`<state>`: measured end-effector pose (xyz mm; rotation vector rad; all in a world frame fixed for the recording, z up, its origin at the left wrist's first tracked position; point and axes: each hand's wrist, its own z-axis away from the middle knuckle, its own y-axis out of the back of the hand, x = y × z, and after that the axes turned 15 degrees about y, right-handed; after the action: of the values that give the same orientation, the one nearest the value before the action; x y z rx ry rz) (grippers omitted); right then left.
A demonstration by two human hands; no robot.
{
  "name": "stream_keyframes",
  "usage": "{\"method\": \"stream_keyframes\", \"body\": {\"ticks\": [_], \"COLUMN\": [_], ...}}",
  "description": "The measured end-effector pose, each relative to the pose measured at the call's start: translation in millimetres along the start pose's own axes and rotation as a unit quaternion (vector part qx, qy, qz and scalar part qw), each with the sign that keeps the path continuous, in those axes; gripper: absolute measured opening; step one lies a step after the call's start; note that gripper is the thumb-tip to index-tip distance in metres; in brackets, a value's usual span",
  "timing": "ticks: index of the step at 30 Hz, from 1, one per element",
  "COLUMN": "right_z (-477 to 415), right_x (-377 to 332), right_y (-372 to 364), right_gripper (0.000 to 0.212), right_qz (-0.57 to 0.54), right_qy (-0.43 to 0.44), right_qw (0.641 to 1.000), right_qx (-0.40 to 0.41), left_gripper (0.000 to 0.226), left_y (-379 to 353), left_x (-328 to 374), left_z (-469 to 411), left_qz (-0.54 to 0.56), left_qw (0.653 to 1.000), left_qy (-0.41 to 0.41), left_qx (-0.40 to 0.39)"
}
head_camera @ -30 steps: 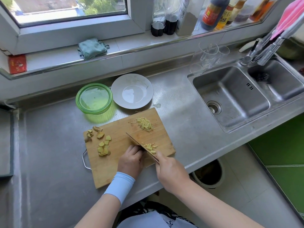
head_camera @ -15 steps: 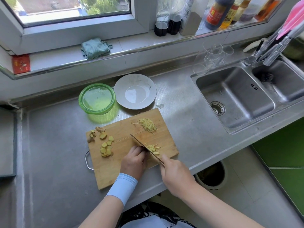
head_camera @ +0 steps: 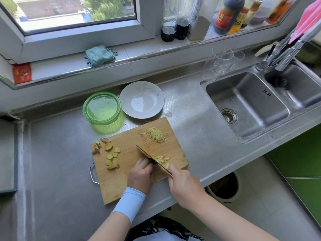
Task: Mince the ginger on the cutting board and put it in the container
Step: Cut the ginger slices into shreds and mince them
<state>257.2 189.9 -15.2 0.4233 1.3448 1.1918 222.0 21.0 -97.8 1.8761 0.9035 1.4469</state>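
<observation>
A wooden cutting board [head_camera: 128, 186] lies on the steel counter. Ginger slices [head_camera: 112, 159] and knobby offcuts [head_camera: 100, 143] sit on its left part. One pile of ginger shreds [head_camera: 155, 134] lies at the far right corner. My right hand [head_camera: 184, 185] grips a knife [head_camera: 147, 154], its blade edge down on the board beside fresh shreds [head_camera: 161, 158]. My left hand [head_camera: 141, 174] has curled fingers against the blade's left side, holding down ginger that is hidden beneath them. A green-rimmed round container [head_camera: 102, 108] stands behind the board.
A grey plate [head_camera: 141, 100] sits right of the container. A double sink [head_camera: 246, 105] with tap fills the right side, clear glasses [head_camera: 222, 61] behind it. Bottles and a folded cloth [head_camera: 99, 55] line the windowsill. A bin [head_camera: 224, 187] stands on the floor below the counter edge.
The knife keeps chopping in the same spot and the shreds beside the blade have grown slightly. Both hands stay in place; only the camera view has shifted a little.
</observation>
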Motion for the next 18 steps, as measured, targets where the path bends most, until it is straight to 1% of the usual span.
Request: {"method": "stream_keyframes", "body": {"ticks": [4,8,9,12,14,16,18], "right_z": [5.2,-10.3,-11.8,-11.8,-11.6,-11.2,-11.4], "right_x": [4.0,-2.0,-2.1,-1.8,-1.6,-1.5,-1.6], "right_y": [-3.7,-2.8,-2.5,-1.8,-1.8,-1.6,-0.9], "right_gripper": [0.017,0.014,0.014,0.015,0.015,0.015,0.013], "right_qz": [-0.003,0.016,0.018,0.023,0.024,0.024,0.018], "right_qy": [-0.004,0.004,0.002,0.003,0.006,0.006,0.007], "right_qw": [1.0,1.0,1.0,1.0,1.0,1.0,1.0], "right_qx": [-0.001,0.003,0.002,-0.003,-0.001,-0.001,-0.004], "left_gripper": [0.018,0.008,0.009,0.022,0.027,0.026,0.022], "left_y": [-0.6,-1.4,-0.9,2.8,6.5,6.5,3.0], "left_x": [-0.2,-1.0,-2.8,-13.7,-19.8,-21.2,-20.3], "left_z": [1.1,-0.7,-1.7,-3.3,-6.7,-11.8,-14.6], "left_qz": [-0.003,-0.008,-0.009,-0.009,-0.032,-0.061,-0.072], "left_qw": [1.0,1.0,1.0,0.997,0.991,0.984,0.982], "left_qy": [-0.002,-0.001,-0.009,-0.061,-0.11,-0.152,-0.164], "left_qx": [0.003,-0.016,-0.021,-0.054,-0.076,-0.074,-0.058]}}
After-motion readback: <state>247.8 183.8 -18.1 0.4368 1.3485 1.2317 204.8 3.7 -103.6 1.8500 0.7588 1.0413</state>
